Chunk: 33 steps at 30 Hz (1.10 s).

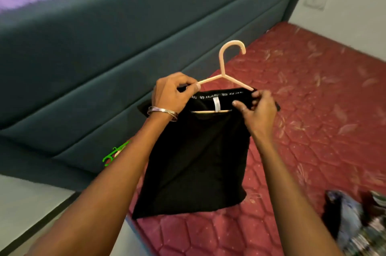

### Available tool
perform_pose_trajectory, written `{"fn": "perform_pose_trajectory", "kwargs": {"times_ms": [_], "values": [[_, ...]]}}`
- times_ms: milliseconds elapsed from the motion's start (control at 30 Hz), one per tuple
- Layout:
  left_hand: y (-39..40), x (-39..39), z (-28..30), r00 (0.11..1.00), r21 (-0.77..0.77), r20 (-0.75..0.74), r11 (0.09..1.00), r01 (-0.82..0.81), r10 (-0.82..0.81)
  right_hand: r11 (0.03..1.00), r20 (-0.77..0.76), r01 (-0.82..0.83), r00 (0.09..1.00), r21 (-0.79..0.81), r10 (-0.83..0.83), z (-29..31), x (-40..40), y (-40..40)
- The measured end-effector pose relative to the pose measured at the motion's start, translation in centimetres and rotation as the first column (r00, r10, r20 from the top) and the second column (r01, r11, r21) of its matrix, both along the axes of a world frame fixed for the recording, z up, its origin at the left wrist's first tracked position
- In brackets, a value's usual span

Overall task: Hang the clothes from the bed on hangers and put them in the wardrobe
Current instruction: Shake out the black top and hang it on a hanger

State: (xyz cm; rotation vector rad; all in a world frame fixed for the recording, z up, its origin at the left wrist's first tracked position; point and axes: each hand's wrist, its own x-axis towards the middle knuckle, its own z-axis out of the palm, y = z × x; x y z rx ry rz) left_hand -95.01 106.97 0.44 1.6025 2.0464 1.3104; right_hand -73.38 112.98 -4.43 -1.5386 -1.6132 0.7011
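- The person stands at the mattress's (313,109) near edge, both arms stretched out over it, holding a black garment (194,161) on a pale pink hanger (224,72) above the red quilted surface.
- The left hand (171,93) pinches the hanger's left arm together with the garment's collar edge; a silver bangle (161,112) sits on that wrist.
- The right hand (258,109) grips the collar and cloth at the hanger's right arm, fingers curled round the fabric.
- The hanger's long axis runs left to right between the two hands, hook pointing up and away from the person; the garment hangs down from it, its hem touching the mattress.
- Both hands sit about equally close to the hanger; I'd judge the right shoulder is the one yet to be seated.
- A green hanger (114,154) lies by the grey headboard (104,57), beside the left forearm.
- More clothes (351,224) are heaped at the mattress's near right corner, well apart from the hands.
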Motion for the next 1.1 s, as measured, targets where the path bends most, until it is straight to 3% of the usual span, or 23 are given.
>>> {"fn": "perform_pose_trajectory", "kwargs": {"times_ms": [200, 300, 400, 467, 500, 533, 600, 633, 700, 767, 900, 1000, 1100], "values": [[-6.9, 1.5, 9.8, 0.998, 0.165, -0.040, 0.985, -0.048, 0.056, 0.976, -0.062, 0.058, 0.997, 0.211, -0.046, 9.9, -0.2, -4.3], [-10.8, 2.3, 14.1, 0.990, 0.271, -0.044, 0.956, -0.116, 0.133, 0.951, 0.038, 0.011, 0.999, 0.310, -0.024, 14.7, 0.7, -7.1], [-13.9, 2.5, 18.6, 0.974, 0.354, -0.016, 0.912, -0.207, 0.228, 0.815, 0.247, -0.141, 0.969, 0.561, -0.002, 17.9, 2.4, -9.6], [-16.3, 2.9, 21.6, 0.967, 0.379, -0.015, 0.897, -0.229, 0.254, 0.767, 0.423, -0.328, 0.903, 0.551, 0.082, 20.5, 3.6, -11.0], [-17.1, 3.2, 22.7, 0.968, 0.379, -0.028, 0.899, -0.220, 0.249, 0.778, 0.439, -0.383, 0.885, 0.498, 0.155, 22.0, 4.2, -11.3], [-18.1, 3.5, 24.1, 0.968, 0.386, -0.056, 0.899, -0.205, 0.245, 0.772, 0.399, -0.406, 0.891, 0.488, 0.217, 24.2, 4.7, -12.0], [-19.4, 4.3, 26.0, 0.971, 0.394, -0.114, 0.907, -0.150, 0.210, 0.748, 0.165, -0.370, 0.927, 0.551, 0.337, 28.8, 5.4, -13.5], [-19.8, 4.8, 26.6, 0.973, 0.393, -0.143, 0.912, -0.114, 0.183, 0.740, 0.067, -0.398, 0.899, 0.542, 0.434, 31.2, 5.4, -14.6], [-20.5, 6.1, 27.7, 0.969, 0.385, -0.202, 0.921, -0.054, 0.142, 0.699, -0.087, -0.532, 0.763, 0.478, 0.640, 35.3, 4.6, -16.6], [-21.2, 7.1, 28.2, 0.963, 0.394, -0.241, 0.919, -0.014, 0.118, 0.672, -0.298, -0.576, 0.613, 0.466, 0.732, 37.7, 3.8, -18.1], [-22.5, 8.5, 29.3, 0.973, 0.409, -0.228, 0.910, 0.067, 0.031, 0.764, -0.626, -0.511, 0.460, 0.394, 0.630, 40.5, 4.3, -19.9], [-23.2, 8.7, 29.4, 0.976, 0.397, -0.215, 0.916, 0.059, 0.030, 0.711, -0.692, -0.622, 0.354, 0.328, 0.629, 41.4, 4.5, -20.7], [-23.6, 8.6, 28.3, 0.990, 0.415, -0.104, 0.909, -0.045, 0.097, 0.482, -0.527, -0.818, 0.273, 0.313, 0.805, 41.4, 5.6, -20.2]]}}
